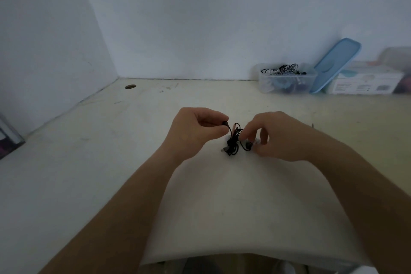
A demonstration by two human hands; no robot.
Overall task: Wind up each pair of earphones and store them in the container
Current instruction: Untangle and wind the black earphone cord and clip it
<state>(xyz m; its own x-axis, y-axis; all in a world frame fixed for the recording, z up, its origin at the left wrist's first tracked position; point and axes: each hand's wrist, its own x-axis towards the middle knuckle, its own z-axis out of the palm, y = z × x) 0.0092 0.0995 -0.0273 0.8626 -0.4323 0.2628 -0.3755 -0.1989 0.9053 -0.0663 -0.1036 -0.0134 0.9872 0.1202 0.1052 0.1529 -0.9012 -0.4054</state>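
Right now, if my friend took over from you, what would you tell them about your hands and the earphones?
Left hand pinches one end of the thin black earphone cable. Right hand pinches the tangled, partly wound bundle of the same cable. Both work near the middle of the pale table.
The clear plastic container stands open at the far right by the wall, with coiled black and white earphones already inside. Its blue plastic lid leans beside it.
Left to do: finish winding this pair, then put it in the container.
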